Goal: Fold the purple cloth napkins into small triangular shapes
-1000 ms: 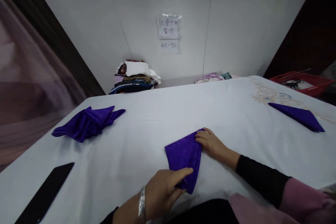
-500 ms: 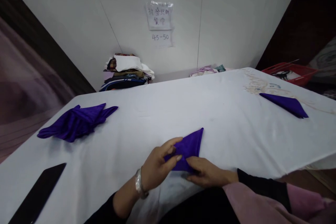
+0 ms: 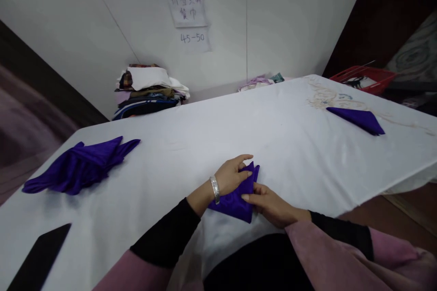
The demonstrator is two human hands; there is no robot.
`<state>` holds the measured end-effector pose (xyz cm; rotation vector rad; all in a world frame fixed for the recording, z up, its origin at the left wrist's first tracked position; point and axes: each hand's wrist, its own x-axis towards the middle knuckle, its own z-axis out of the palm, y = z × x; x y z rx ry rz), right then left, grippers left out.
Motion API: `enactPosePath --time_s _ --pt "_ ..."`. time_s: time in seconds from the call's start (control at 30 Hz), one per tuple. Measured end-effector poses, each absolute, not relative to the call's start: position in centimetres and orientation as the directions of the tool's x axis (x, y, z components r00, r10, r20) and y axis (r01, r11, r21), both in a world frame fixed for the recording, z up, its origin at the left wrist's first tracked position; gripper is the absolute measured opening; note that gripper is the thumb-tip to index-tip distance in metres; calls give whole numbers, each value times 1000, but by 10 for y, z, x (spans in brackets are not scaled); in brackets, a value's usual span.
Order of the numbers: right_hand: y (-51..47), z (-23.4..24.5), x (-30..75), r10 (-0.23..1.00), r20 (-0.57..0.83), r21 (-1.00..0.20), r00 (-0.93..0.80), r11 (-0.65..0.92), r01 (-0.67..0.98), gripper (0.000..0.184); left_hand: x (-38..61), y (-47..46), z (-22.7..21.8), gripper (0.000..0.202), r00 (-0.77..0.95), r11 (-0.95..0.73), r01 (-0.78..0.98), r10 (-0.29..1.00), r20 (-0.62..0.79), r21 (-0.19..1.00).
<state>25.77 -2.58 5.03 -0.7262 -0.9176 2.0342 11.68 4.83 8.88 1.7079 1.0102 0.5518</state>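
Fingers of my left hand (image 3: 231, 177), newly at the far tip, and right hand (image 3: 274, 207) pinch the napkin (image 3: 234, 204), apparently advancing its fold.

the bare left hand (image 3: 232, 176) partly covers folded purple cloth (image 3: 235, 207). the bottom edge crops a flat black slab (image 3: 40, 255).

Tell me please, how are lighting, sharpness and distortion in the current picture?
Head view: diffuse light, faint shadows on the white tablecloth, a gleam on the bracelet; head view: held purple cloth dark, its lower edge clear; head view: left wall seam slants, perhaps wide-angle distortion.
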Motion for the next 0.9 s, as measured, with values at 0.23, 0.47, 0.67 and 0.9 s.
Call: enactPosePath --time_s 0.23,0.47,0.67,0.9 --pt "-19 40 266 791 -367 -756 -490 -560 -339 32 122 58 76 50 535 -47 379 826 -177 924" --pt "-16 40 271 761 -411 -711 -501 -612 -346 34 90 55 68 52 522 106 379 796 -307 919" --pt "-11 46 276 743 -426 -706 -516 -630 -324 33 90 45 64 45 518 92 351 810 -275 932" --pt "9 46 290 835 -362 -799 -414 -507 -324 33 95 45 58 41 541 -51 393 820 -186 918"
